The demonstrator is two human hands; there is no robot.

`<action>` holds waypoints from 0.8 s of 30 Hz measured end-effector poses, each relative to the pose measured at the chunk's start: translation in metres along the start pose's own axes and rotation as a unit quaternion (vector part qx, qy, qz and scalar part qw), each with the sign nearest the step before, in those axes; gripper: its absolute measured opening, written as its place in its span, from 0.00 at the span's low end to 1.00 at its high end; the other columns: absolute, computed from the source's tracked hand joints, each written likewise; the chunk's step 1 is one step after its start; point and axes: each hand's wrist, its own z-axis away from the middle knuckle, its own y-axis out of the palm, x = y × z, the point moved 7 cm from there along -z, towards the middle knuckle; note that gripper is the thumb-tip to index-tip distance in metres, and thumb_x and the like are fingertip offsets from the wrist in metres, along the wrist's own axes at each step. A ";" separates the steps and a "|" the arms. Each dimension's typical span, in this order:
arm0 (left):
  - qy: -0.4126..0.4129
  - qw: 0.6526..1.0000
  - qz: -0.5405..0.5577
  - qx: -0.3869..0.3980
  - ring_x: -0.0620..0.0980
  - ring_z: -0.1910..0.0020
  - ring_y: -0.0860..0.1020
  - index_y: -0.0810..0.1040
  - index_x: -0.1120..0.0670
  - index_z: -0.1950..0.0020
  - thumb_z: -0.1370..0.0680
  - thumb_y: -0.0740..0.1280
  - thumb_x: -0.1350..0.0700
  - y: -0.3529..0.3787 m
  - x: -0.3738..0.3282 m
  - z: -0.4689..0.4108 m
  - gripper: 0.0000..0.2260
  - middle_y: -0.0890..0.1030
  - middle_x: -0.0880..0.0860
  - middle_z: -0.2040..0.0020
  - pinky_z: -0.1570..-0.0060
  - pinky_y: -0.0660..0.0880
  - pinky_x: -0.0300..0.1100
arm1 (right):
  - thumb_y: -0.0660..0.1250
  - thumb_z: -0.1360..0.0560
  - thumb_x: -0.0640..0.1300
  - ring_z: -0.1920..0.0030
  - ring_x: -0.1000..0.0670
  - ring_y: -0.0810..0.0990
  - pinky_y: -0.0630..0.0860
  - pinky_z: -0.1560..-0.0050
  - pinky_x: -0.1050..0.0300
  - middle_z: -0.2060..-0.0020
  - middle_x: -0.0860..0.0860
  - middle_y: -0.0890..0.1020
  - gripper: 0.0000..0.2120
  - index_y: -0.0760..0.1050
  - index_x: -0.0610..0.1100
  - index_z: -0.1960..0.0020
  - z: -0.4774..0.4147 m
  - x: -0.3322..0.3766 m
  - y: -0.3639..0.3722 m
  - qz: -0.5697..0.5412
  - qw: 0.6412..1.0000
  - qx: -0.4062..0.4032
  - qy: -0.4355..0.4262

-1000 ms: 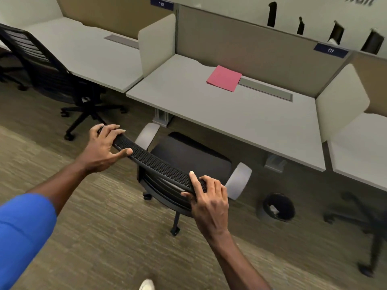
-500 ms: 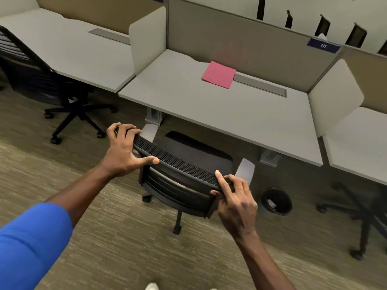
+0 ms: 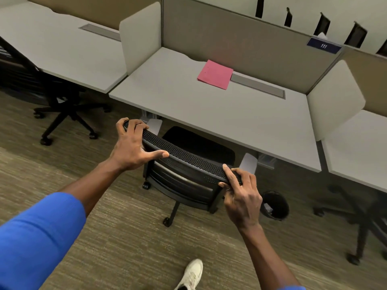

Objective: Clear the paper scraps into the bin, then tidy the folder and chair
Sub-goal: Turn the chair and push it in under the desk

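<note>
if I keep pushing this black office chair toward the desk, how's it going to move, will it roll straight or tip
The chair stands on casters over low-pile carpet, so it should roll, probably with some drag. The left hand and right hand grip the backrest's top, high up, so a hard shove might tilt it. Casters may swivel off-line.

Pretty even office light here, looks like it's coming from overhead, so we get a bright, flat desk (image 3: 209,122) top with no glare. Under the desk it goes dark, and the bin (image 3: 275,205) sits in that shadow, a bit smeared. The chair on the far right (image 3: 360,222) is blurry and murky. Straight desk edges bow toward the corners, classic wide-angle warp. The blue sleeve (image 3: 35,237) up close looks soft. We see a faint pink tint on the partition above the folder (image 3: 215,74).
</note>
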 end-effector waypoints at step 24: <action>-0.032 0.998 -0.042 -0.014 0.62 0.25 0.61 0.72 0.51 0.30 0.36 0.55 0.12 0.084 -0.106 -0.115 0.51 0.71 0.52 0.32 0.27 0.72 0.60 | 0.72 0.21 0.43 0.37 0.42 0.76 0.78 0.38 0.49 0.39 0.44 0.79 0.23 0.78 0.49 0.27 -0.128 -0.181 0.015 -0.096 0.994 -0.012 -0.046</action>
